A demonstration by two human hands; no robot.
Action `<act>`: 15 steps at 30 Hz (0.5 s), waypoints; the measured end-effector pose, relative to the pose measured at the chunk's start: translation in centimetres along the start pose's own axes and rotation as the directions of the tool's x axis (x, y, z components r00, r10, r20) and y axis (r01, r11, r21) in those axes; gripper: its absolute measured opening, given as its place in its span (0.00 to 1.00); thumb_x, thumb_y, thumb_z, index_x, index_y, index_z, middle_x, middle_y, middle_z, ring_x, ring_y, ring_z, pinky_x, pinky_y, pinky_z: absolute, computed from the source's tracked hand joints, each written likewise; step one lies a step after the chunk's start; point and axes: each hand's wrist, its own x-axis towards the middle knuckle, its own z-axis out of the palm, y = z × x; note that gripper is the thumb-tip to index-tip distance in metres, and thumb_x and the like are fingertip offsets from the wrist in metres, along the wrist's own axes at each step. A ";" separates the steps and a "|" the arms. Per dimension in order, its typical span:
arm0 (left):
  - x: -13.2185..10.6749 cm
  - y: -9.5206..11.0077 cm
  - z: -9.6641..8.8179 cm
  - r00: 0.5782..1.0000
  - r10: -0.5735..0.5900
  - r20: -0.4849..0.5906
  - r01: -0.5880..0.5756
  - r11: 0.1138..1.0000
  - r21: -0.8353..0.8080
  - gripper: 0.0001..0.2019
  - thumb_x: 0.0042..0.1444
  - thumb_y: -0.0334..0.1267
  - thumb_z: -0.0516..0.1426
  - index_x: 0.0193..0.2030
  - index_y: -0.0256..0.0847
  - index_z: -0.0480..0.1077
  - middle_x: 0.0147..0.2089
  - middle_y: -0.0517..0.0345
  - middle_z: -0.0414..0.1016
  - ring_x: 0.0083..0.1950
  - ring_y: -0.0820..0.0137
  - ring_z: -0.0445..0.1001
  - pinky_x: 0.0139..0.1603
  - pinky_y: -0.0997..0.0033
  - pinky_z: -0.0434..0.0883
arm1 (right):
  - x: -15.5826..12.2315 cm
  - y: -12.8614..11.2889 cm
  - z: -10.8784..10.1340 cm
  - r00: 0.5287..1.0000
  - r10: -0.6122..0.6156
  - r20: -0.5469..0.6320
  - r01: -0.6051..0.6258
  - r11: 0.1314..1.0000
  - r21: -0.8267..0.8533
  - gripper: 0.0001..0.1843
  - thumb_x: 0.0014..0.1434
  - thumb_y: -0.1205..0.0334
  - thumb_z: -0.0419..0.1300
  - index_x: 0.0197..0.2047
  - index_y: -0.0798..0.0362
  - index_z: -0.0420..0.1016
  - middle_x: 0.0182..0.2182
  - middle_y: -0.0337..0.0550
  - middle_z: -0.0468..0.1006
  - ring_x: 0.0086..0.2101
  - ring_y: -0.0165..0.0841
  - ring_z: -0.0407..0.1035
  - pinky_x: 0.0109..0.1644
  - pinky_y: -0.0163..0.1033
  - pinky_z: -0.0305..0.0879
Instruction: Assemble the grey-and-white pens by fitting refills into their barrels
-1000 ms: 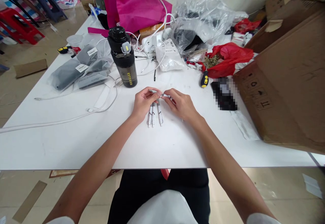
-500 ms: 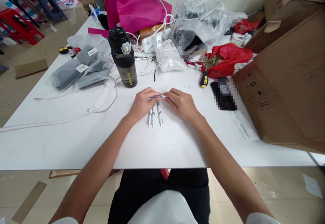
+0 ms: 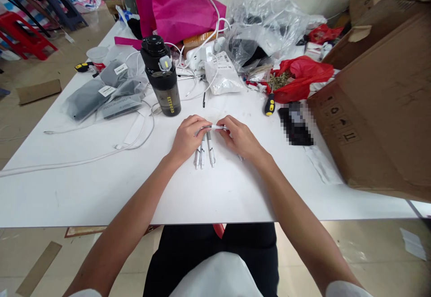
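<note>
My left hand (image 3: 187, 138) and my right hand (image 3: 238, 137) meet over the middle of the white table (image 3: 101, 184). Together their fingertips pinch a slim silver-white pen (image 3: 213, 127) held crosswise just above the tabletop. Under it, three white pens (image 3: 204, 153) lie side by side, pointing toward me, partly covered by my left fingers. Both hands are closed on the held pen.
A dark water bottle (image 3: 161, 77) stands just behind my left hand. Grey packets (image 3: 101, 91) and white cables (image 3: 134, 139) lie to the left. A yellow-handled screwdriver (image 3: 269, 104), red bag (image 3: 301, 77) and clear plastic sit behind. A big cardboard box (image 3: 380, 104) fills the right.
The pen between my fingertips has been drawn together slightly; my hands stay in the same spot with only small finger movement.
</note>
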 end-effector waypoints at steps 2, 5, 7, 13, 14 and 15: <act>0.0 0.1 0.0 1.000 -0.019 0.003 0.019 1.000 0.003 0.06 0.67 0.32 0.65 0.47 0.45 0.84 0.45 0.52 0.83 0.48 0.62 0.81 0.54 0.59 0.76 | 0.0 -0.1 -0.1 1.000 0.001 0.017 0.000 1.000 -0.025 0.13 0.80 0.58 0.51 0.55 0.50 0.76 0.46 0.50 0.80 0.40 0.39 0.74 0.42 0.41 0.67; -0.1 0.2 0.0 0.999 -0.043 0.004 0.043 0.999 -0.001 0.05 0.67 0.33 0.65 0.46 0.46 0.84 0.45 0.52 0.83 0.49 0.61 0.81 0.55 0.58 0.75 | 0.0 -0.2 -0.1 1.000 0.024 0.008 -0.024 1.000 -0.010 0.13 0.79 0.56 0.53 0.58 0.49 0.75 0.49 0.50 0.80 0.39 0.39 0.74 0.42 0.42 0.68; -0.1 0.2 0.0 0.999 -0.051 0.007 0.051 0.999 -0.007 0.05 0.67 0.33 0.65 0.46 0.46 0.84 0.45 0.52 0.83 0.49 0.61 0.80 0.55 0.58 0.75 | 0.0 -0.1 -0.1 1.000 0.019 0.003 -0.019 1.000 0.014 0.12 0.79 0.57 0.54 0.58 0.49 0.74 0.50 0.50 0.80 0.36 0.37 0.73 0.42 0.42 0.67; 0.0 0.2 -0.1 0.998 -0.059 -0.006 0.059 0.998 0.000 0.05 0.67 0.34 0.66 0.47 0.46 0.84 0.45 0.52 0.83 0.50 0.60 0.80 0.56 0.57 0.74 | 0.0 -0.2 0.0 1.000 0.021 0.010 -0.020 0.998 -0.054 0.13 0.79 0.55 0.54 0.58 0.50 0.76 0.48 0.49 0.82 0.37 0.38 0.73 0.38 0.41 0.64; 0.0 0.2 -0.1 0.998 -0.056 -0.007 0.056 0.998 0.004 0.05 0.67 0.34 0.66 0.46 0.46 0.84 0.45 0.52 0.83 0.49 0.60 0.80 0.55 0.57 0.74 | 0.0 -0.3 -0.1 1.000 0.023 0.007 -0.023 0.999 -0.046 0.13 0.79 0.55 0.54 0.58 0.50 0.75 0.48 0.49 0.82 0.37 0.37 0.73 0.38 0.41 0.64; 0.0 0.2 0.0 0.999 -0.050 -0.006 0.050 0.999 0.008 0.05 0.67 0.34 0.66 0.46 0.46 0.84 0.45 0.52 0.83 0.49 0.60 0.80 0.55 0.57 0.74 | 0.0 -0.3 -0.1 1.000 0.021 0.005 -0.021 0.999 -0.040 0.12 0.79 0.55 0.54 0.56 0.50 0.76 0.48 0.49 0.81 0.37 0.37 0.73 0.39 0.41 0.64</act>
